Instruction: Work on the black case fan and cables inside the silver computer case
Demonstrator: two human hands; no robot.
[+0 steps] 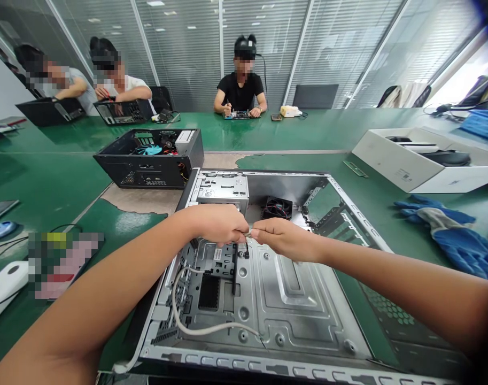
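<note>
A silver computer case (308, 299) lies on its side before me with its inside exposed. Over its middle, my left hand (222, 223) and my right hand (276, 235) meet, fingers pinched together. Between their fingertips runs a thin cable, largely hidden by the fingers. A small black connector (247, 253) hangs just below my left fingertips. The drive cage (222, 187) is behind my left hand, and a black fan (278, 207) sits at the case's far wall. A grey-white cable (206, 330) curves across the left part of the case floor.
Beyond stands a black computer case (147, 168) with a blue fan. At right are a white box (412, 166) and blue gloves (460, 235). A phone (67, 267) and a white device (7, 289) lie left. Several people work across the green table (303, 133).
</note>
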